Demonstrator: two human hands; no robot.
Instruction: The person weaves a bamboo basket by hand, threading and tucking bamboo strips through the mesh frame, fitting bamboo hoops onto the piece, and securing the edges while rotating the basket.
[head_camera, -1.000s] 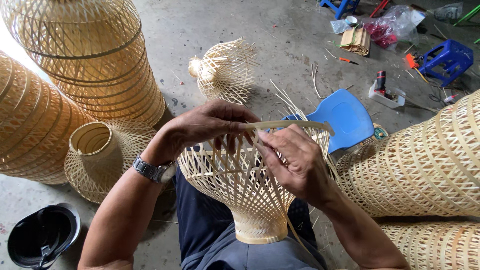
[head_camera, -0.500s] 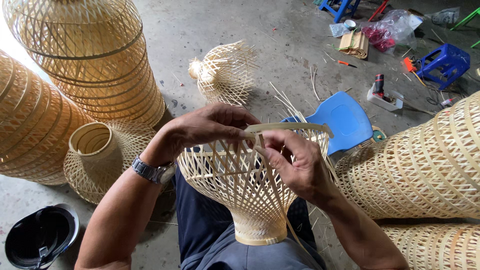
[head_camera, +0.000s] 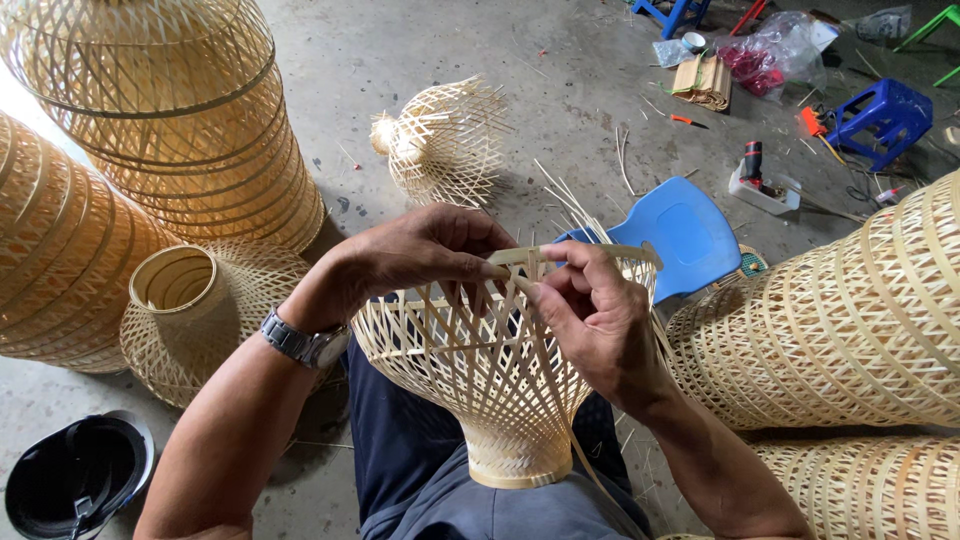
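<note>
Here the left hand (head_camera: 425, 250) and right hand (head_camera: 590, 320) both pinch the rim strip (head_camera: 590, 252) atop the basket (head_camera: 495, 385) on the lap; rim binding under way; next calls for threading the strip.

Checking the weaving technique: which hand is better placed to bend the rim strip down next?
Probably the right hand: its fingertips pinch the rim strip, while the left hand lies over the basket rim, steadying it.
</note>
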